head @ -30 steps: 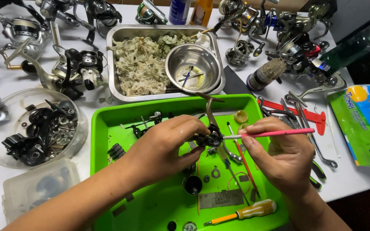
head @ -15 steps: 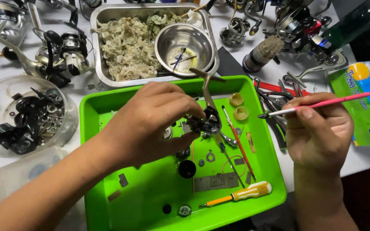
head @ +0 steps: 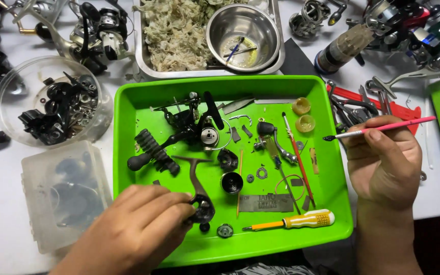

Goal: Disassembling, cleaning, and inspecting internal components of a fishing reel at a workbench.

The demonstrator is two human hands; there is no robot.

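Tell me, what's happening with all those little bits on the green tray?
A person is working over a bright green plastic tray strewn with small dark fishing-reel parts. The left hand grips a dark metal reel body with a curved stem at the tray's near edge. The right hand, just off the tray's right side, holds a thin pink-handled brush in its fingers. A yellow-handled screwdriver lies on the tray.
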